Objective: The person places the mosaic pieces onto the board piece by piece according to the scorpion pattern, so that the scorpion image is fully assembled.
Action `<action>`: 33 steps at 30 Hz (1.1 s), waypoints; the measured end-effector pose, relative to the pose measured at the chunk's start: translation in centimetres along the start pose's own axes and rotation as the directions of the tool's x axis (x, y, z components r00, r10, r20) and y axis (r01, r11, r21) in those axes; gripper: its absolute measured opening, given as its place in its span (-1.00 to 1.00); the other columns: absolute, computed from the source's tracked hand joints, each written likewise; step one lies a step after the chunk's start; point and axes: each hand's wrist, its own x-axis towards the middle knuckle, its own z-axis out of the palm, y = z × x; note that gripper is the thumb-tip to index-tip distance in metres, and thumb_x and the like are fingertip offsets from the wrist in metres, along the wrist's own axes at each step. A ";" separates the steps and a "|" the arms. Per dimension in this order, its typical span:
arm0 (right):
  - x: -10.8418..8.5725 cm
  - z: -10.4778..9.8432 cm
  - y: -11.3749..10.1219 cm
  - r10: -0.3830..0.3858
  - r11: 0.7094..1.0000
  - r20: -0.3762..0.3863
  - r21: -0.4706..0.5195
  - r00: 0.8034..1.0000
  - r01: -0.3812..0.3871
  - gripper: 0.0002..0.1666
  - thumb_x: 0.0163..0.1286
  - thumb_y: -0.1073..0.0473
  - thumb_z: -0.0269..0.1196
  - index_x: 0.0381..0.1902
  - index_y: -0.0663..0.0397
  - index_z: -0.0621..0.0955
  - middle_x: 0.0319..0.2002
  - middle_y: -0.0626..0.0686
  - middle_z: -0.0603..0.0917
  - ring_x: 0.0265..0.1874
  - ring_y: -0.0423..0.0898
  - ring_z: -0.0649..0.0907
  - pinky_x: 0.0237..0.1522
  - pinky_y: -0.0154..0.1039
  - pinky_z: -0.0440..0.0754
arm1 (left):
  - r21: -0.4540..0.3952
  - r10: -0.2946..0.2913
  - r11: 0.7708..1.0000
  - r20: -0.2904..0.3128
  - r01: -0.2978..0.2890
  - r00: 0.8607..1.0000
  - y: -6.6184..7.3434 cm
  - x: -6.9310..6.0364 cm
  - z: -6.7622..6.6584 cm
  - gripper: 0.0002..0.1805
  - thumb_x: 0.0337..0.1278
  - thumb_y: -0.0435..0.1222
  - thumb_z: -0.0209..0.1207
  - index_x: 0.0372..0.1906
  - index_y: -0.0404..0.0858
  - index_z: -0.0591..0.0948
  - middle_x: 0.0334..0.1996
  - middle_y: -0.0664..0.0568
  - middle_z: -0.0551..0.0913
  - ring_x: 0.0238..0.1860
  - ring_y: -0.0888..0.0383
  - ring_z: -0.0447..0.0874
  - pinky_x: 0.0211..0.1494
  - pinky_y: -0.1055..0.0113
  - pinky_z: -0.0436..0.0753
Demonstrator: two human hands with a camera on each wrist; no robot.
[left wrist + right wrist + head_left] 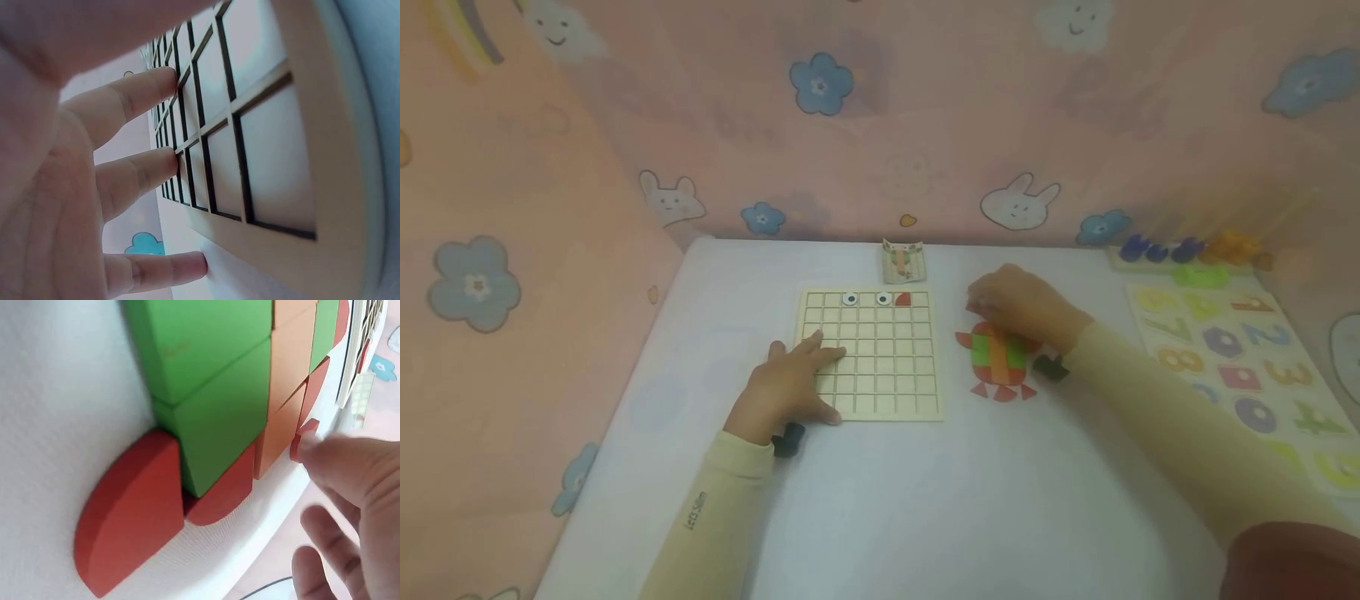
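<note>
Red piece point(295, 447) is in right hand point(1022, 304), fingers pinching it by far end of green-orange layout point(999, 354); strip of white worktop point(955, 392) separates that from grid board point(880, 358). Left hand point(786, 383), fingers spread, rests over board's left edge; worktop runs back to pink wall point(887, 125). Small card point(904, 263) behind board, number board point(1210, 367) beside right sleeve point(1157, 425).

The grid board point(880, 367) looks like pale, smooth wood with a matt face. The green blocks point(212, 419) and red pieces point(134, 515) have a smooth, painted-looking, low-sheen finish. The tabletop point(865, 517) shows a matt, finely textured, cloth-like surface. The small card point(903, 265) may be paper, though it is blurred.
</note>
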 end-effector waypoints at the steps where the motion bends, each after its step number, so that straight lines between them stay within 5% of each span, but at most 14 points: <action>1: -0.1 0.0 0.1 -0.010 1.000 0.002 0.012 1.000 0.010 -0.62 0.49 0.09 0.40 0.20 0.02 0.77 0.10 0.01 0.76 0.14 0.06 0.59 0.35 0.05 0.51 | -0.001 0.001 1.000 0.001 -0.001 1.000 0.0 0.0 0.0 0.12 -0.32 -0.01 0.74 0.54 0.22 0.49 0.70 0.09 0.10 0.23 -0.13 0.29 0.07 -0.07 0.54; 7: -0.3 -0.2 0.1 -0.016 0.997 0.012 0.071 1.000 0.015 -0.67 0.50 0.10 0.40 0.16 0.04 0.78 0.09 0.01 0.75 0.14 0.06 0.58 0.35 0.05 0.51 | 0.000 0.001 1.000 0.000 -0.001 1.000 -0.2 0.1 0.1 0.13 -0.33 -0.01 0.74 0.54 0.23 0.49 0.70 0.09 0.10 0.25 -0.15 0.28 0.10 -0.10 0.54; 14: -0.2 -0.5 -0.5 0.114 0.968 0.032 0.220 0.993 -0.118 -0.68 0.49 0.07 0.38 0.11 0.05 0.79 0.08 0.04 0.73 0.11 0.06 0.57 0.32 0.09 0.53 | 0.003 -0.001 1.000 -0.003 0.001 1.000 -0.3 0.2 0.1 0.13 -0.34 0.00 0.74 0.55 0.23 0.49 0.70 0.09 0.10 0.22 -0.13 0.29 0.06 -0.06 0.54; 18: -0.1 -0.5 -1.1 0.108 0.975 0.001 0.197 0.994 -0.107 -0.73 0.48 0.09 0.40 0.05 0.04 0.81 -0.02 0.02 0.74 0.03 0.05 0.59 0.24 0.04 0.59 | 0.006 0.001 1.000 -0.002 -0.001 1.000 -0.4 0.1 0.0 0.13 -0.33 0.00 0.74 0.55 0.22 0.48 0.70 0.08 0.10 0.20 -0.12 0.29 0.04 -0.05 0.55; 25: 1.6 -1.8 -4.9 0.137 0.926 -0.044 0.361 0.990 -0.113 -0.77 0.42 0.14 0.37 -0.07 0.08 0.83 -0.12 0.02 0.75 0.04 0.07 0.54 0.30 0.07 0.48 | 0.013 -0.007 1.000 -0.004 0.007 1.000 -0.4 0.0 0.0 0.13 -0.33 0.00 0.73 0.55 0.21 0.48 0.70 0.08 0.10 0.20 -0.13 0.29 0.04 -0.05 0.54; 33: 3.7 -0.7 -7.7 0.025 0.989 -0.077 0.148 0.997 -0.013 -0.76 0.48 0.07 0.33 -0.08 -0.01 0.88 -0.08 -0.02 0.83 0.00 0.04 0.64 0.27 0.02 0.48 | 0.015 0.001 1.000 -0.001 -0.001 1.000 -0.2 0.2 0.2 0.13 -0.32 0.00 0.73 0.55 0.22 0.48 0.70 0.10 0.09 0.23 -0.15 0.29 0.08 -0.08 0.55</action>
